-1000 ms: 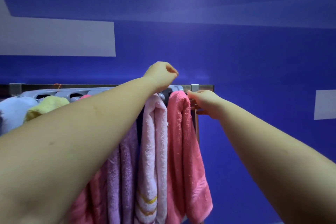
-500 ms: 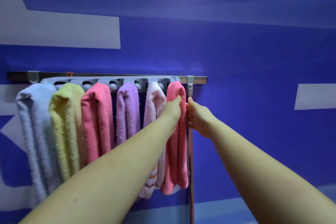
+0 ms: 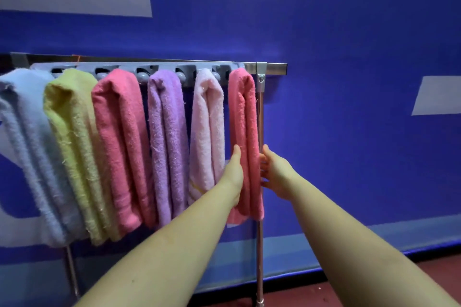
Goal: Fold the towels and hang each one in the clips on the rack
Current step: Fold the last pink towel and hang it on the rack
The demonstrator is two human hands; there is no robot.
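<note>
My left hand (image 3: 234,169) lies flat, fingers straight and together, against the left face of the rightmost coral-pink towel (image 3: 245,132). My right hand (image 3: 273,172) meets its right edge with fingers loosely spread, so the towel hangs between my two palms. It hangs folded from the last clip at the right end of the grey clip strip (image 3: 189,71), just beside the rack's chrome upright pole (image 3: 260,244). To its left hang a pale pink towel (image 3: 208,129), a lilac towel (image 3: 167,137), another coral towel (image 3: 119,137), a yellow-green towel (image 3: 74,147) and a light blue towel (image 3: 25,147), all against a blue wall (image 3: 349,82).
</note>
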